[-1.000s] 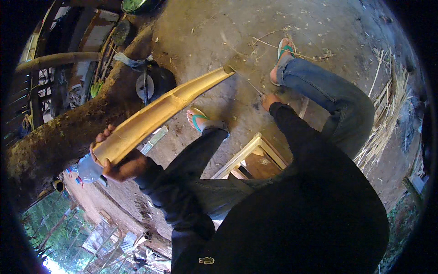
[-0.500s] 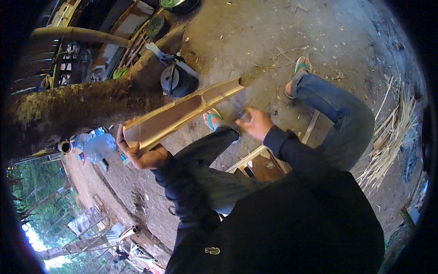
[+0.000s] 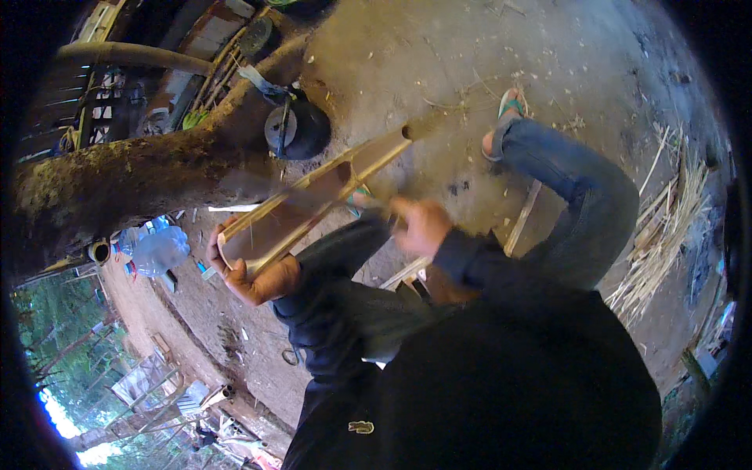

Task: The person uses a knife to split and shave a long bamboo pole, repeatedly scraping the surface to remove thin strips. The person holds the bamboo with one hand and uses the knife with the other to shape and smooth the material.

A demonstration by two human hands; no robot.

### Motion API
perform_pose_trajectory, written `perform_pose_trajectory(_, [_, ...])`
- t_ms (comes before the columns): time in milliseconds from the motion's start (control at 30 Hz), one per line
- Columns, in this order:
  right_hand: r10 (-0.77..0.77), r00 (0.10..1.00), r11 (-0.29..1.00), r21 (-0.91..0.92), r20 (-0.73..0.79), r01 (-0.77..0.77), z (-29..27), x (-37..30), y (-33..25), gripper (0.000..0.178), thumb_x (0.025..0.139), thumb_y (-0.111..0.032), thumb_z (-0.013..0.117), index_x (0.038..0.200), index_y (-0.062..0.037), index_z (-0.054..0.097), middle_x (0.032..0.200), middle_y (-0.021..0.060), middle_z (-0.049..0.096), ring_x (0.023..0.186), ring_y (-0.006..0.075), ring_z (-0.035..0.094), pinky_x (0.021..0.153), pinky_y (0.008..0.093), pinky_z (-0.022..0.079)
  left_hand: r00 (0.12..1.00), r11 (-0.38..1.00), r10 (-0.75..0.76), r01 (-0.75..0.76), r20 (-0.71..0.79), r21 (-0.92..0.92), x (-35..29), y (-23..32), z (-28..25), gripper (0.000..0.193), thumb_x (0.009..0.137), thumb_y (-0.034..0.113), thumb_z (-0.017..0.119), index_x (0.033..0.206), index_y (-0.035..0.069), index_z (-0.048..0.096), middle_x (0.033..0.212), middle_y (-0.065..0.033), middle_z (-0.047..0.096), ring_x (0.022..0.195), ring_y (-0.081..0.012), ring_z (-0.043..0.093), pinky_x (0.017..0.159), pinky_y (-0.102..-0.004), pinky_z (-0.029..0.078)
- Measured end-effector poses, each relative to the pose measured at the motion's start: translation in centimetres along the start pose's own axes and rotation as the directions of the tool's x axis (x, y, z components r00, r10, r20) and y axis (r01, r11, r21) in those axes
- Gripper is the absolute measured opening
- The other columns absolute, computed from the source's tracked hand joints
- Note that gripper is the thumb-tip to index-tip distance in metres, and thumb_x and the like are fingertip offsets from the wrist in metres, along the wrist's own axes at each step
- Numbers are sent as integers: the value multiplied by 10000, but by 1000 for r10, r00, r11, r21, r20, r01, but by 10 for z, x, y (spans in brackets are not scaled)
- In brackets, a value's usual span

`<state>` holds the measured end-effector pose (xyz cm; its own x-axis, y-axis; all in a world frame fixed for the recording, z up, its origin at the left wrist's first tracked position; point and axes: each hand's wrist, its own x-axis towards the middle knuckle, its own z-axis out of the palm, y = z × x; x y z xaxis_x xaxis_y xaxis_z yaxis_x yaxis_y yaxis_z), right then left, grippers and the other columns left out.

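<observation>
A split length of bamboo [image 3: 309,200], its hollow side facing up and a node wall across the inside, slants from the lower left to the upper right in front of me. My left hand [image 3: 262,278] is closed around its near end, fingers beneath and thumb at the edge. My right hand [image 3: 423,227], smeared by motion, is closed beside the bamboo's right edge. From it a blurred, long-bladed knife [image 3: 305,196] appears to reach leftward across the bamboo; its exact outline is not clear.
At the left runs a thick earthen ledge [image 3: 141,176]. A dark pot [image 3: 309,129] stands at its far end, with clear plastic bottles [image 3: 160,251] below the ledge. Thin bamboo strips [image 3: 666,235] lie heaped at the right. My sandalled feet [image 3: 511,102] rest on the dirt floor.
My right hand has moved slightly left and closer to the bamboo, with the blurred blade now across it. My left hand still holds the near end.
</observation>
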<state>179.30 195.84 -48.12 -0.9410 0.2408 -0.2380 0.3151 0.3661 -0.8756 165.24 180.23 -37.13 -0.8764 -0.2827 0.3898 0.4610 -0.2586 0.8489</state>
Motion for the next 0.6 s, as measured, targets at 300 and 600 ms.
perform_pose_trajectory(300, [47,996,996,71,77,-53,34,25,108,291,707,-217,655,929,-32,632,852,213,649,813,380,623,744,442,501,997,995,76,-77,26,61,17,-11,-11,532,651,269,478,1066,-59,529,990,-219,580,926,-342,582,851,-422,473])
perform_pose_trajectory(600, [156,984,987,-39,89,-153,33,44,101,285,734,-220,645,953,-38,630,833,202,651,808,364,631,711,444,495,971,986,107,-77,-213,148,40,-23,-40,535,652,261,471,1064,-64,576,1034,-198,592,981,-334,558,891,-405,425])
